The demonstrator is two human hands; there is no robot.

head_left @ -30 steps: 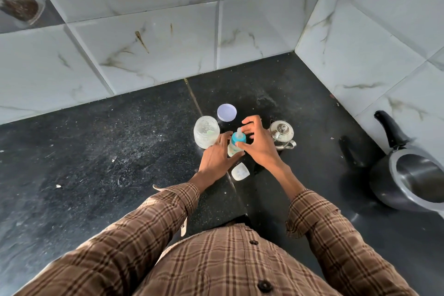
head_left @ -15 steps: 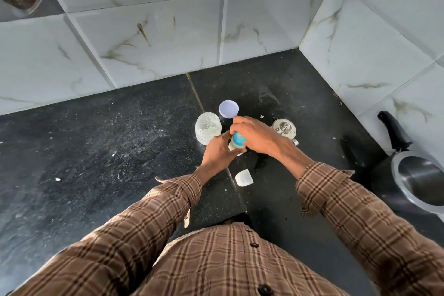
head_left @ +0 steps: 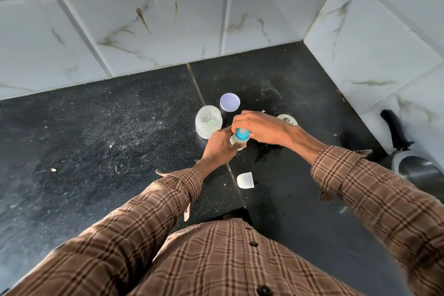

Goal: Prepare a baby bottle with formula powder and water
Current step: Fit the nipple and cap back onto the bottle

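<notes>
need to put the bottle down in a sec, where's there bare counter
Bare: the dark counter left of the open jar, up to the tiled wall. Crowded: around both hands, with the jar, round lid, clear cap, and the steel pot at right.

Right hand [head_left: 260, 127] now curled over the bottle's blue collar [head_left: 241, 134], elbow swung outward.

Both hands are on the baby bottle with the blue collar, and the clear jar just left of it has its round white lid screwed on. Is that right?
Not quite. The head view shows the clear jar open; its round white lid lies on the counter behind it. The rest holds: the left hand and right hand both grip the baby bottle with the blue collar.
</notes>
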